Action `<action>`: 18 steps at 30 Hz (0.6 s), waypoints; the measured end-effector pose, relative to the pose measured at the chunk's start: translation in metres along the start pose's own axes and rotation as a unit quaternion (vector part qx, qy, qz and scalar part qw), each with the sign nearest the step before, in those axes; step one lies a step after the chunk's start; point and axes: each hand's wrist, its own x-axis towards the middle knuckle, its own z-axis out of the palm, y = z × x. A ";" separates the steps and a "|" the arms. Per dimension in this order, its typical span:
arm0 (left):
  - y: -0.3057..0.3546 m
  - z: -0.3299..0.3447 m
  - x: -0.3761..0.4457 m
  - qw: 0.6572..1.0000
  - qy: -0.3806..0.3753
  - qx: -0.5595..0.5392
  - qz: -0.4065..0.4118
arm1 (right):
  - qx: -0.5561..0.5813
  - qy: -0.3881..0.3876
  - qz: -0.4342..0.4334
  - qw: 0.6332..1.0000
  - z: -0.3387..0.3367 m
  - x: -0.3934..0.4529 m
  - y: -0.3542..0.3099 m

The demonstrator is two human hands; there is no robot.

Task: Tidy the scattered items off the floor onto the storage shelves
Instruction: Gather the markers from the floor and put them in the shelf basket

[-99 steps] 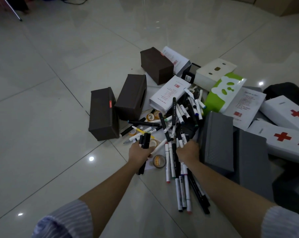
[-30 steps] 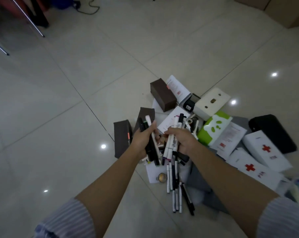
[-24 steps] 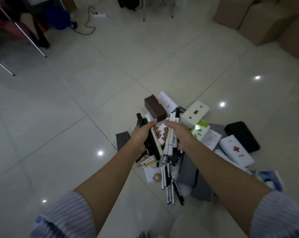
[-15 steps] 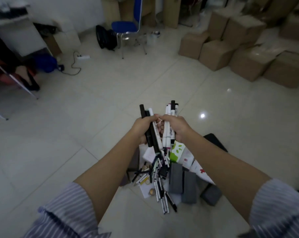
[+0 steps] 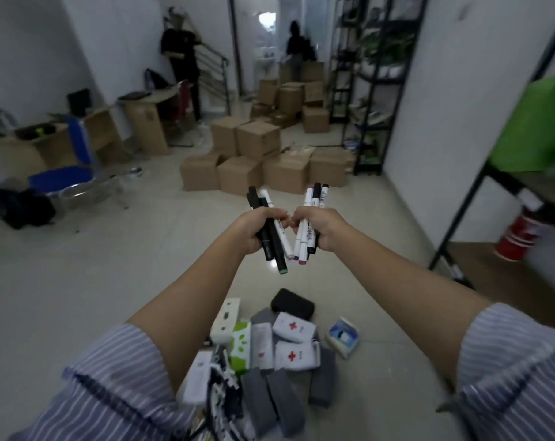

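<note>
**Tiled floor under a heap of boxes and pouches**

The pale glossy tiled floor (image 5: 110, 281) carries a heap near the bottom of the view. In it lie two white pouches with red crosses (image 5: 293, 327), one beyond the other, a black rounded pouch (image 5: 292, 304) at the far edge, a white and green carton (image 5: 240, 345), a long white box (image 5: 226, 319) just left of it, and several grey rectangular cases (image 5: 282, 399) toward the near side. Black and white marker pens (image 5: 220, 377) lie in a blurred tangle at the heap's left. A small blue and white box (image 5: 343, 336) sits just right of the heap, apart from it. Farther off, brown cardboard boxes (image 5: 257, 154) stand in stacks, a blue chair (image 5: 66, 176) stands at left, and a black metal storage shelf (image 5: 460, 218) stands at right with a stack of red cups (image 5: 518, 240) beneath it.
</note>
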 end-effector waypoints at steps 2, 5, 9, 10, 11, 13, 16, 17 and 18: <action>-0.002 0.057 0.015 0.999 -0.033 -0.023 -0.007 | 0.041 0.038 -0.004 0.998 -0.056 -0.006 -0.018; -0.012 0.149 0.031 0.996 -0.087 -0.024 -0.018 | 0.082 0.103 -0.016 0.991 -0.148 -0.022 -0.039; -0.033 0.277 0.039 0.988 -0.154 0.008 -0.012 | 0.095 0.191 -0.039 0.976 -0.271 -0.061 -0.060; -0.038 0.309 0.038 0.985 -0.170 0.017 -0.014 | 0.101 0.210 -0.043 0.971 -0.300 -0.073 -0.065; -0.045 0.340 0.038 0.982 -0.188 0.028 -0.017 | 0.108 0.226 -0.048 0.967 -0.328 -0.087 -0.070; -0.059 0.401 0.032 0.972 -0.227 0.050 -0.024 | 0.125 0.251 -0.058 0.958 -0.379 -0.115 -0.079; -0.080 0.484 0.013 0.953 -0.288 0.085 -0.031 | 0.141 0.294 -0.079 0.942 -0.442 -0.160 -0.092; -0.087 0.510 0.006 0.946 -0.309 0.098 -0.034 | 0.138 0.311 -0.088 0.936 -0.459 -0.175 -0.096; -0.094 0.534 -0.002 0.937 -0.331 0.106 -0.042 | 0.136 0.325 -0.100 0.930 -0.476 -0.190 -0.098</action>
